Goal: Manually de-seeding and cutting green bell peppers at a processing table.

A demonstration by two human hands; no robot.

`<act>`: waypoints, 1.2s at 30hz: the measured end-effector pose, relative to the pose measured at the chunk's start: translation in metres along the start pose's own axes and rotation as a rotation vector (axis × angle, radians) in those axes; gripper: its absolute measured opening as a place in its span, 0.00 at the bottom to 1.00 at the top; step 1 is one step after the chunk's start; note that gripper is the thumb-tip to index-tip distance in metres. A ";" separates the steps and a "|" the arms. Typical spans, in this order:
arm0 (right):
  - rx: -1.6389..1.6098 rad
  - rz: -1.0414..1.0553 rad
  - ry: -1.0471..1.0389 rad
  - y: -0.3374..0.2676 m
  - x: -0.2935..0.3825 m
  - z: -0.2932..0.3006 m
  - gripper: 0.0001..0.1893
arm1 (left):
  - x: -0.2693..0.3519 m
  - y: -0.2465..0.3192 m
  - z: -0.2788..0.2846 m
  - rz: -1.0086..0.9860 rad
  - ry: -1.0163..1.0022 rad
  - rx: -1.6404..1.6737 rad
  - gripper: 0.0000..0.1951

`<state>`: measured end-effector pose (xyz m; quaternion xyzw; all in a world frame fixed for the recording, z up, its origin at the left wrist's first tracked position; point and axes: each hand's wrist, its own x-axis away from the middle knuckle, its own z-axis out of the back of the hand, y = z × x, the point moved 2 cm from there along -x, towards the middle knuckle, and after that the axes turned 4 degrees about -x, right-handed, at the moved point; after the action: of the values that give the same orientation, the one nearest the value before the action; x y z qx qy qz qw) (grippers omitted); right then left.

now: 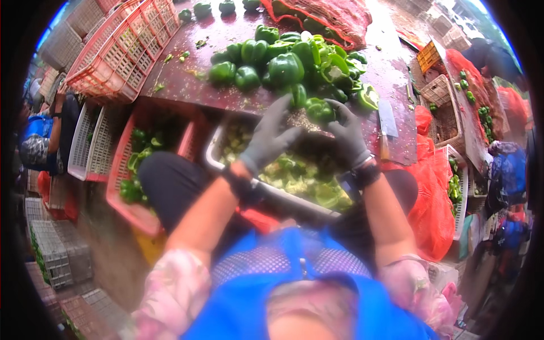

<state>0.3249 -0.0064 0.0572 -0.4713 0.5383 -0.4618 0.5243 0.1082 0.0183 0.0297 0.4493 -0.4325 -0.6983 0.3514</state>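
Observation:
Both my hands wear grey gloves and are over the near edge of a dark red table [191, 89]. My right hand [349, 134] has its fingers and thumb around the right side of a whole green bell pepper [319, 111]. My left hand [272, 134] is spread, thumb apart, its fingertips close to another green bell pepper [298, 96]. Behind them lies a heap of whole and cut green peppers [285, 70]. A knife [388, 121] with a broad blade and wooden handle rests right of my right hand. Below my hands, a white-rimmed tub [272, 189] holds pepper scraps.
At my left is a red crate [117, 187] with peppers; a pink crate [123, 51] stands on the table's left. A red mesh sack [327, 17] lies at the back. Red bags [429, 199] hang at the right. Other people [505, 174] are at both sides.

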 end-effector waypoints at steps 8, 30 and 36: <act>-0.407 -0.257 -0.014 -0.002 0.043 -0.027 0.26 | -0.006 0.032 0.014 -0.190 -0.352 -0.397 0.19; -0.300 -0.235 0.485 0.066 0.046 -0.068 0.14 | 0.062 -0.007 -0.062 0.096 0.266 -0.203 0.11; 0.469 0.266 0.278 0.062 0.059 -0.101 0.14 | 0.058 -0.038 -0.059 0.601 0.474 0.594 0.09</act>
<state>0.2217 -0.0564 -0.0098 -0.1951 0.5406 -0.5609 0.5959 0.1390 -0.0351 -0.0370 0.5319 -0.6318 -0.2909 0.4829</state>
